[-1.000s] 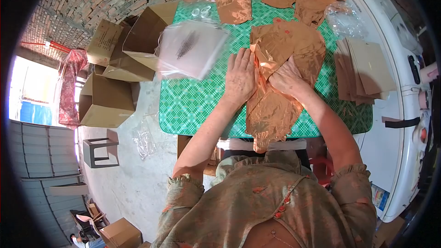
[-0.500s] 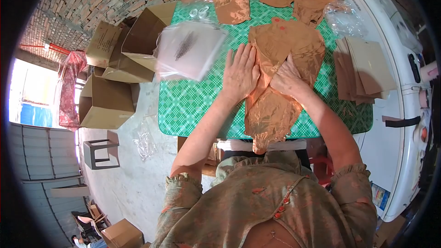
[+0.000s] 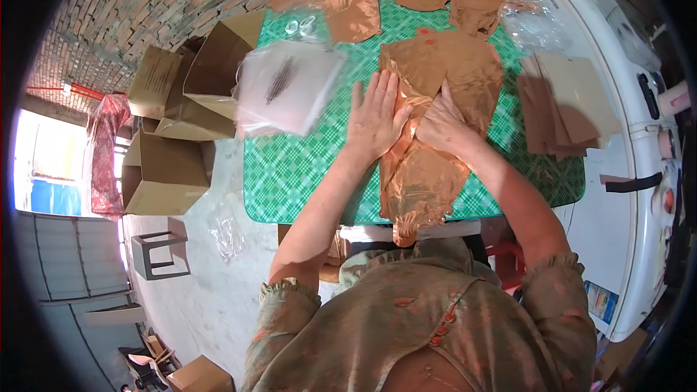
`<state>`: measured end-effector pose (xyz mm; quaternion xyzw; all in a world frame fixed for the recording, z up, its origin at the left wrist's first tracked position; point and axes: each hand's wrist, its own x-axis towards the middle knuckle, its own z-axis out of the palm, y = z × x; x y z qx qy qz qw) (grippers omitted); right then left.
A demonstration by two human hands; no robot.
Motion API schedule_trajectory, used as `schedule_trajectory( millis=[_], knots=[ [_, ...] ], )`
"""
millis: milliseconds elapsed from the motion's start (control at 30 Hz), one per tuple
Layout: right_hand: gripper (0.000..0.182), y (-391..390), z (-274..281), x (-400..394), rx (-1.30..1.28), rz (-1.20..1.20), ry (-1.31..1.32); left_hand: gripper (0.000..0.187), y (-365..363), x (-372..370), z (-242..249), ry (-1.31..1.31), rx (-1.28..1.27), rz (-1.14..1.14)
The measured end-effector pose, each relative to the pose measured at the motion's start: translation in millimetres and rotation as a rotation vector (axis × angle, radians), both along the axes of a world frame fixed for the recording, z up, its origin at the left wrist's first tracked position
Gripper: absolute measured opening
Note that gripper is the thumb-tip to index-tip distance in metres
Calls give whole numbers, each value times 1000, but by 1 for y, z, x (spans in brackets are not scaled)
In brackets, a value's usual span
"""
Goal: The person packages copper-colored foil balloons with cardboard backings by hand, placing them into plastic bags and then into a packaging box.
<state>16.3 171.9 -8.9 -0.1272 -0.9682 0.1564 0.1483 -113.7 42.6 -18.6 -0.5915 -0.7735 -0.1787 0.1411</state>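
Note:
A shiny copper-coloured garment (image 3: 472, 65) lies folded on the green patterned table (image 3: 283, 174), its narrow lower end hanging over the front edge. My left hand (image 3: 375, 117) rests flat on its left side, fingers spread and pointing away from me. On the middle of the fabric, my right hand (image 3: 443, 123) presses down, with the index finger stretched forward and the other fingers curled under. Whether fabric is pinched beneath those curled fingers is hidden.
Clear plastic bags (image 3: 290, 87) lie at the table's left, brown cardboard sheets (image 3: 573, 101) at its right. More copper fabric (image 3: 348, 0) covers the far edge. Open cartons (image 3: 167, 167) and a grey stool (image 3: 160, 254) stand left; a white appliance (image 3: 617, 247) stands right.
The view has shifted slightly. My left thumb has spread away from the fingers over the fabric, and my right index finger now points forward more distinctly.

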Motion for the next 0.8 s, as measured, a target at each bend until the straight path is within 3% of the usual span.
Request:
schedule_trajectory(
  millis=[167, 433, 533, 633, 667, 800],
  knots=[
    [62, 3, 1, 1, -60, 6, -3, 69, -3, 0, 3, -29, -92, 1],
    [62, 21, -13, -4, -153, 55, 287, 67, -1, 1, 4, -21, -108, 13],
    [61, 31, -1, -6, -612, -2, 451, 67, -2, 2, 5, 4, -121, 14],
    [57, 39, 8, 0, -691, -216, 605, 68, -3, 3, 8, 4, -136, 15],
    [53, 40, 11, 4, -493, -309, 610, 68, -3, 3, 9, -2, -140, 15],
    [48, 26, 26, -1, -51, -114, 395, 65, -1, 2, 2, 47, 9, -12]
  ],
)
